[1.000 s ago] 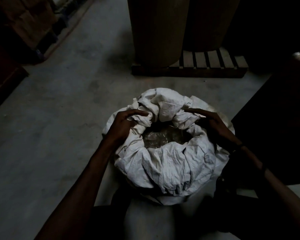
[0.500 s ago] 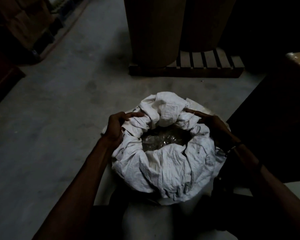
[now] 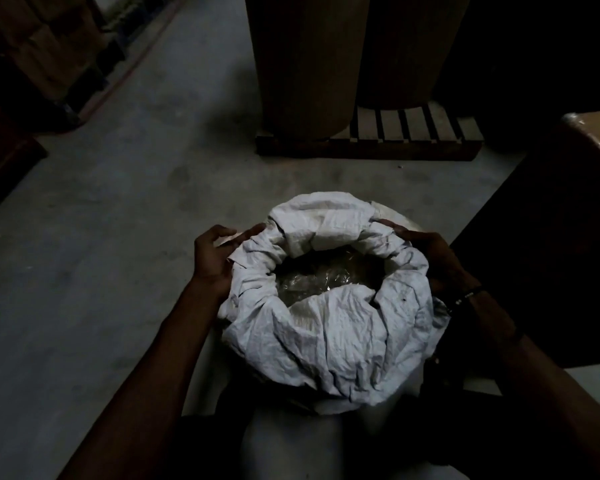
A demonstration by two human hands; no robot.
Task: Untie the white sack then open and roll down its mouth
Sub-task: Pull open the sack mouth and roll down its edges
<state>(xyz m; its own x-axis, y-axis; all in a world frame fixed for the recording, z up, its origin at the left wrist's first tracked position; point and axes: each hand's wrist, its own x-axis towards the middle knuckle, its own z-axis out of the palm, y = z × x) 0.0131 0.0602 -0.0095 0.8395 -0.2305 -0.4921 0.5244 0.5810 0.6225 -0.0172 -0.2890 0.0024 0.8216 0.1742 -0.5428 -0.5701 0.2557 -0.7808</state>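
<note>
The left hand (image 3: 213, 259) is sitting at the left side of the white sack (image 3: 329, 327), just left of the frame's centre, its fingers curling around the rolled cloth and its thumb pressing on top of the roll. The right hand (image 3: 437, 261) is lying on the opposite side, right of centre, fingers bent over the outer edge of the roll and gripping it. Between them the sack's mouth (image 3: 326, 275) is standing open, the rolled rim forming a thick crumpled ring around it, and a clear plastic liner (image 3: 312, 284) is glinting inside. The sack is standing on the grey concrete floor (image 3: 101, 237) in the lower middle of the frame.

No tie is showing anywhere, so the untying looks done and the rolling-down step appears to be in hand. The far part of the rim is bulging higher than the sides, so the next move probably calls for both hands turning another fold outward and working toward the back to level the ring.

In the upper middle, two large brown drums (image 3: 305, 64) are resting on a wooden pallet (image 3: 413, 136).
</note>
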